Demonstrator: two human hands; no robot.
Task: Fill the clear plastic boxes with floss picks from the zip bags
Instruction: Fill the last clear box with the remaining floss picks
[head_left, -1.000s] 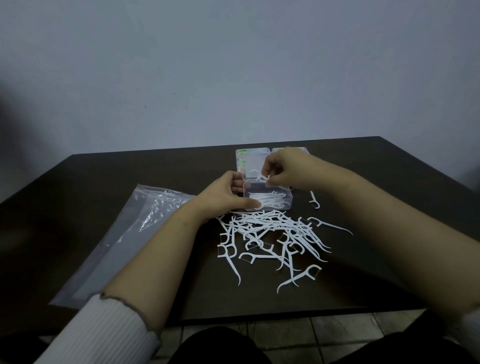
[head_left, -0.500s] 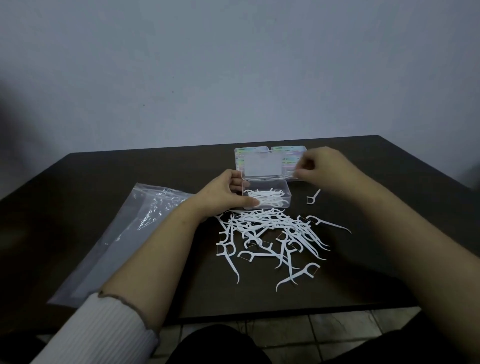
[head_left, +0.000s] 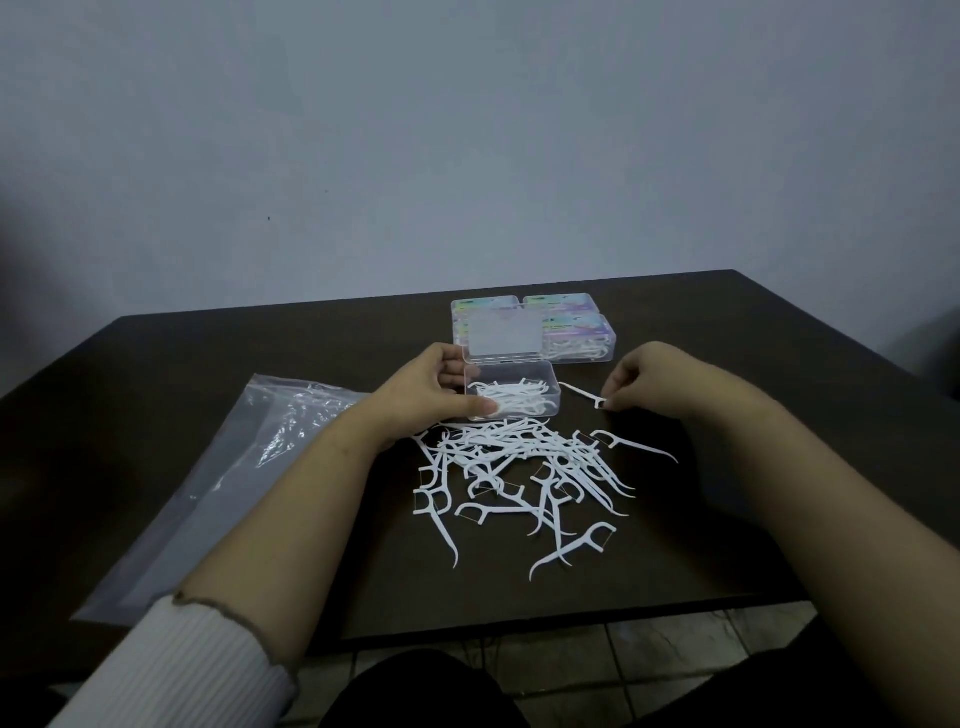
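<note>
The left hand (head_left: 434, 387) holds the open box (head_left: 514, 397) from its left side; the thumb lies curled along the front wall and the fingers are behind, so the hand grips the box. The box stands on the dark tabletop (head_left: 779, 519); its lid (head_left: 501, 335) is tilted up at the back, and a small layer of white floss picks lies inside. The right hand (head_left: 654, 382) is to the right of the box, apart from it; its fingertips (head_left: 610, 402) are bent together and pinch the head of a single pick (head_left: 582, 394), which lies on the tabletop and points toward the box. In front of the box a loose pile of picks (head_left: 524, 478) is spread on the tabletop, between the two forearms. Behind the open box there are closed boxes (head_left: 571, 332) with coloured labels, close together. On the left the zip bag (head_left: 218, 483) lies flat; a few picks are seen inside near its far end. A white ribbed sleeve (head_left: 171, 670) covers the left arm.
</note>
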